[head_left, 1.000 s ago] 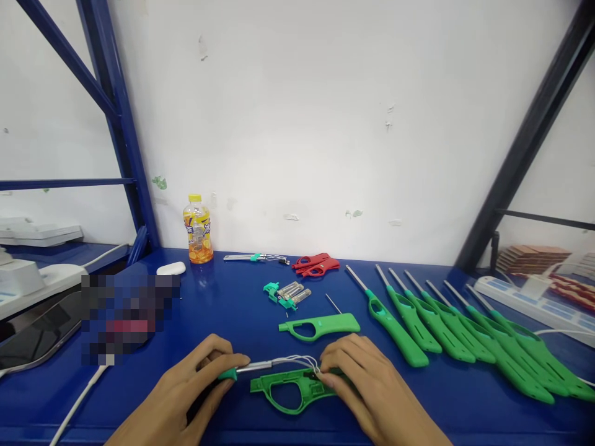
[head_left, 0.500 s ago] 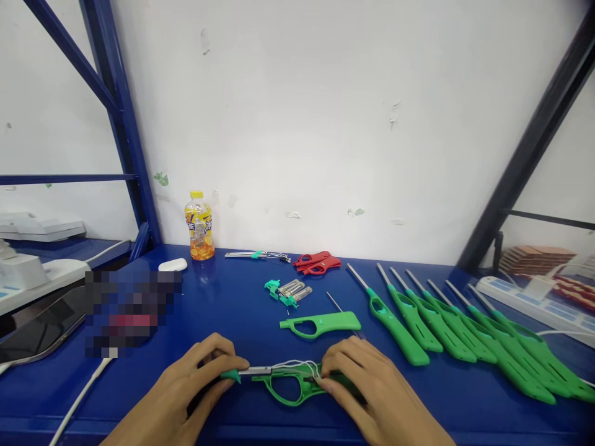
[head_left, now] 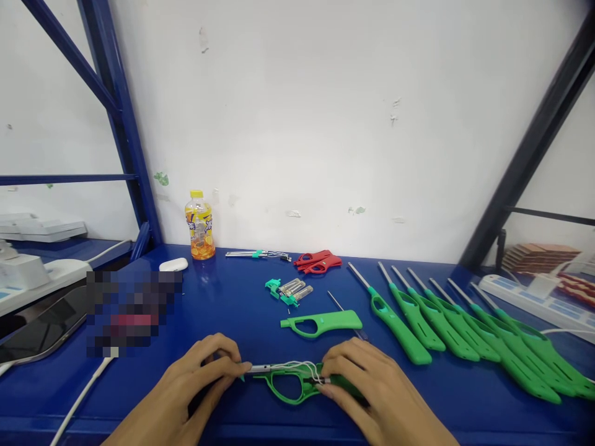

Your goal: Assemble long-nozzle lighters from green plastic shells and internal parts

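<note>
Green half-shell (head_left: 305, 393), one, hollow side up on the blue worktop (head_left: 260, 427), between the hands. Left hand (head_left: 214, 367): thumb and fingers pinching the left end of a metal tube (head_left: 261, 369). Right hand (head_left: 360, 379): thumb and fingertips pinching a small dark part (head_left: 320, 380) by the white wires (head_left: 302, 364), over the shell. Beyond: second green half-shell (head_left: 335, 321); green lighters (head_left: 453, 337), row, at right; teal pieces (head_left: 273, 286); red shells (head_left: 325, 262); bottle (head_left: 201, 230), yellow-capped, upright.
</note>
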A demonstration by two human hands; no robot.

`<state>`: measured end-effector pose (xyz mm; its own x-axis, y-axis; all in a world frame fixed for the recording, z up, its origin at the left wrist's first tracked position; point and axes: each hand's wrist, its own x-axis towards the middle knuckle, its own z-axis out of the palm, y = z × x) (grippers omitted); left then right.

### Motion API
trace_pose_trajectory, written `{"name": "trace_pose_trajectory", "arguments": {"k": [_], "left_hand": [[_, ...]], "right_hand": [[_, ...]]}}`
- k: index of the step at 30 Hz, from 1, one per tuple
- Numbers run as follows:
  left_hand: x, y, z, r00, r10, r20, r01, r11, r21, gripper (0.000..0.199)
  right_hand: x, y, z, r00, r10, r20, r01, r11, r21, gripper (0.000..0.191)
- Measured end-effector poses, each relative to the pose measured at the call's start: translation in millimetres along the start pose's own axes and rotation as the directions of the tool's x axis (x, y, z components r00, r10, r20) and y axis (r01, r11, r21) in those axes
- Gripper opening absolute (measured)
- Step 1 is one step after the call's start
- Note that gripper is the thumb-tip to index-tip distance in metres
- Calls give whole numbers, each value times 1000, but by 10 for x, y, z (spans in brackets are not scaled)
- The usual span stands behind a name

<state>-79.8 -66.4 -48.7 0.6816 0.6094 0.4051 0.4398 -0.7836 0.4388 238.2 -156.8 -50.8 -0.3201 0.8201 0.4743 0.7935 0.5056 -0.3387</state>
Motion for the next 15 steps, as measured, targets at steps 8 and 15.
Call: {"name": "trace_pose_trajectory", "arguments": {"k": [8,15], "left_hand": [[32,2,0,1000,20,-13,-21,999,-32,25],[89,32,-30,995,76,-70,-73,997,39,26]], "right_hand": [[5,6,-13,1000,-15,5,15,1000,2,17],[28,-8,-11,999,-44,9,44,998,-55,14]]}}
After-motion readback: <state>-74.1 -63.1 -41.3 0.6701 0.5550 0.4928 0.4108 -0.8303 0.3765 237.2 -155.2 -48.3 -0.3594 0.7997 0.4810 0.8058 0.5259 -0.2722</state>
